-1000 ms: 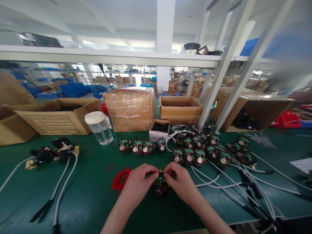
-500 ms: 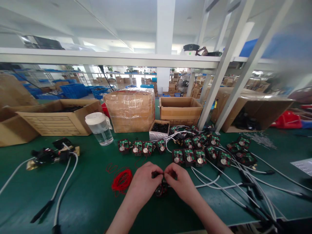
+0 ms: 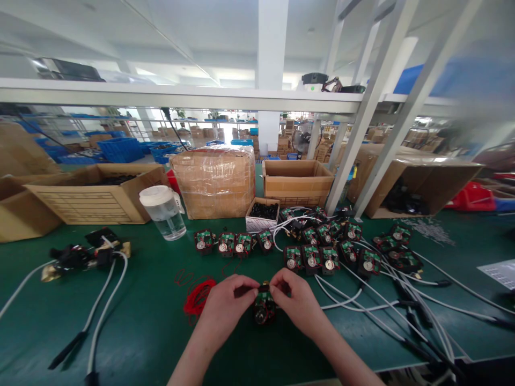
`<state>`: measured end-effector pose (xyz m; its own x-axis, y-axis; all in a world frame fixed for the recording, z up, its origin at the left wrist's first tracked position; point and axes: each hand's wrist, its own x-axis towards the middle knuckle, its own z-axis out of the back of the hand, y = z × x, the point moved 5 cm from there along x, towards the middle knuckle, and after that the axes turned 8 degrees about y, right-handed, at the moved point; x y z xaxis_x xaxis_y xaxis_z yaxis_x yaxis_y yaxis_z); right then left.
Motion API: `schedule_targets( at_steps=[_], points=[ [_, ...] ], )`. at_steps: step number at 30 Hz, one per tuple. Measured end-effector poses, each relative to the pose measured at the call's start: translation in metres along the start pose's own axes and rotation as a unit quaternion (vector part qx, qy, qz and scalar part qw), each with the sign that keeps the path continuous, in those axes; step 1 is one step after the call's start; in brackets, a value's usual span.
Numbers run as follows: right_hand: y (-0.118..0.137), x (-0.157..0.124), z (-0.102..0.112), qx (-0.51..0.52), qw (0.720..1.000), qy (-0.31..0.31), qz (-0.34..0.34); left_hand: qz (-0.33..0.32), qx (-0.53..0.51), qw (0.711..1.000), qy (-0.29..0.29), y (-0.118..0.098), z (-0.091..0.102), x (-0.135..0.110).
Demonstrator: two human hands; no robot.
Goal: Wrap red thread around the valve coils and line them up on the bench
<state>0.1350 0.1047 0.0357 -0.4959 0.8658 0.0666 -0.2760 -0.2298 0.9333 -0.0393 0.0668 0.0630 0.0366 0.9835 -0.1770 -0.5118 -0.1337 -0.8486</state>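
Between my hands on the green bench lies a small black housing with a green circuit board (image 3: 264, 312) and a round part at its near end. My left hand (image 3: 233, 300) pinches one end of a small dark strip (image 3: 263, 288) at the housing's far edge. At the other end of that strip are the closed thumb and forefinger of my right hand (image 3: 296, 300). The fingers partly hide the strip, so its kind is unclear. A coil of red wire (image 3: 197, 296) lies beside my left hand. Similar housings (image 3: 311, 258) stand in rows beyond my hands.
Grey-white cables (image 3: 354, 305) run across the bench on the right. More cabled black parts (image 3: 76, 258) lie at left. A water jug (image 3: 164, 213), a small box of black pieces (image 3: 262, 213) and a wrapped carton (image 3: 215, 182) stand behind, below a shelf (image 3: 181, 97).
My left hand has shifted slightly left and my fingers have drawn a little apart. More of the housing and its green board now shows between them.
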Motion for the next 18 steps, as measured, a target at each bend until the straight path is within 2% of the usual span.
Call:
schedule_targets(
  at_steps=[5, 9, 14, 18],
  points=[
    [-0.001, -0.001, -0.001, 0.002, 1.0, 0.003, 0.002, -0.008, -0.056, 0.998, -0.011, 0.014, -0.004, -0.004],
    [-0.004, -0.003, -0.003, -0.006, 1.0, -0.005, 0.015, -0.039, -0.093, 0.994, -0.037, 0.021, -0.009, -0.009],
    [-0.006, -0.007, -0.003, -0.013, 0.998, -0.016, 0.054, -0.058, -0.099, 0.991, -0.061, 0.026, -0.013, -0.015],
    [-0.005, -0.011, -0.001, -0.034, 0.997, -0.017, 0.074, -0.056, -0.105, 0.991, -0.059, 0.033, -0.016, -0.017]
  ],
)
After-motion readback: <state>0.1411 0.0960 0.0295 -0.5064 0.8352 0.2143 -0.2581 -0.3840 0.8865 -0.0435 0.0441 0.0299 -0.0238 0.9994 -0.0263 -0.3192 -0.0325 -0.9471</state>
